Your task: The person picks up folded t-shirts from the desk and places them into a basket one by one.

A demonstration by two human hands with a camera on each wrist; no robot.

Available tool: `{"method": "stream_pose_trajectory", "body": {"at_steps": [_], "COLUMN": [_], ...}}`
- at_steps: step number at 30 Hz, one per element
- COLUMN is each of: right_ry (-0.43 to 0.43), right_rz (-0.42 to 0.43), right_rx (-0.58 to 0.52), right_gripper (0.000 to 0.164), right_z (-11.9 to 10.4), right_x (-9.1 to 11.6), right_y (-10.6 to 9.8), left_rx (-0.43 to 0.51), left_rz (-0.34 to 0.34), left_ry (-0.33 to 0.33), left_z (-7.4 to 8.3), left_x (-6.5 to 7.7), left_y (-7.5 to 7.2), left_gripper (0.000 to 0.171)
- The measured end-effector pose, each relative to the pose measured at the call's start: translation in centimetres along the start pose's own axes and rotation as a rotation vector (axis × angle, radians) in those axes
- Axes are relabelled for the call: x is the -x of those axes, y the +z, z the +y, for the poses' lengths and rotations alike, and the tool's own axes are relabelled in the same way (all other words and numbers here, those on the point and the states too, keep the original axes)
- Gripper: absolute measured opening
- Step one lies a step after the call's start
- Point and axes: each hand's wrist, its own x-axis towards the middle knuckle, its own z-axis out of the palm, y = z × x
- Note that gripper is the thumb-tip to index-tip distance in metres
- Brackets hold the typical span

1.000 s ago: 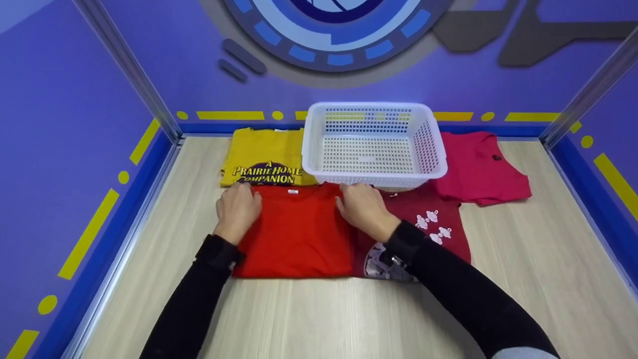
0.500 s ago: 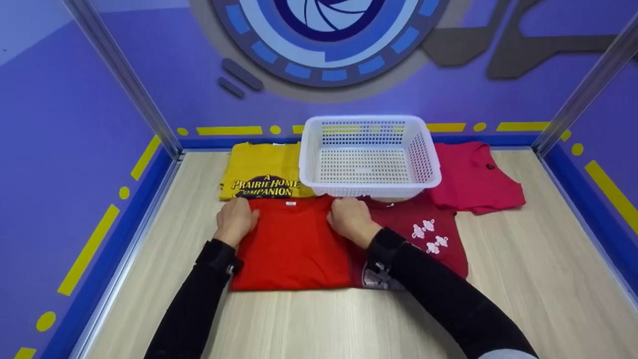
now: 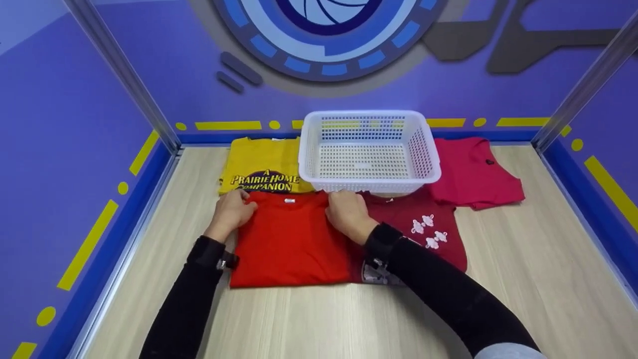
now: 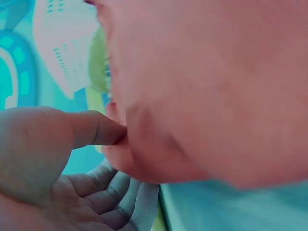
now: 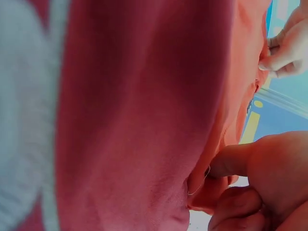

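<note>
A red T-shirt [image 3: 291,244] lies folded into a rectangle on the table, its collar with a white label facing the back wall. At its back left corner, my left hand [image 3: 232,214] pinches the cloth; in the left wrist view the thumb lies on top of the corner [image 4: 144,144] and the fingers are below it. My right hand [image 3: 347,212] pinches the back right shoulder of the red T-shirt, thumb and curled fingers around the edge in the right wrist view. Under the right forearm lies a maroon shirt [image 3: 394,212] with white patterns, touching the red one's right side.
Behind the shirts stands a white perforated plastic basket [image 3: 369,185] with nothing inside. A folded yellow T-shirt [image 3: 264,155] lies left of it, a pink-red garment [image 3: 468,174] to its right. Blue-purple panels [image 3: 60,164] wall the table [image 3: 299,319] at the back and sides.
The left hand has shifted slightly left and its fingers have turned and spread a little at the corner. The right hand keeps its place on the shoulder. The head view has tilted slightly.
</note>
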Motion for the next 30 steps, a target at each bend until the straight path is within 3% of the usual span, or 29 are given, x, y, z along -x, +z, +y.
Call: {"method": "stream_pose_trajectory", "body": {"at_steps": [8,13,16,19,26,30], "right_ry": [-0.043,-0.085,-0.087,-0.056,0.024,0.061], "right_rz": [0.097,0.094,0.067,0.014,-0.132,-0.234], "right_rx": [-0.019,-0.038,-0.075,-0.141,-0.318,-0.37], "right_gripper": [0.023,0.032,0.023,0.014,0.02,0.02], "right_z": [0.2,0.0,0.0,0.2,0.4,0.5], "right_x": [1.0,1.3,1.3,1.0,0.3,0.1], "right_y": [-0.1,-0.4,-0.7,-1.2,-2.3,-3.0], "left_rx": [0.124,0.154,0.164,0.177,0.202,0.218], "left_rz": [-0.069,-0.051,-0.042,-0.057,-0.14,-0.166], "left_ry": [-0.011,0.027,0.048,0.044,0.052,0.075], "left_z": [0.4,0.3,0.5,0.9,0.6,0.2], "left_x": [0.7,1.1,1.3,1.3,0.4,0.5], "left_y": [-1.7,-2.1,-2.3,-2.4,-2.1,-2.0], "left_gripper": [0.061,0.042,0.033,0.036,0.064,0.054]}}
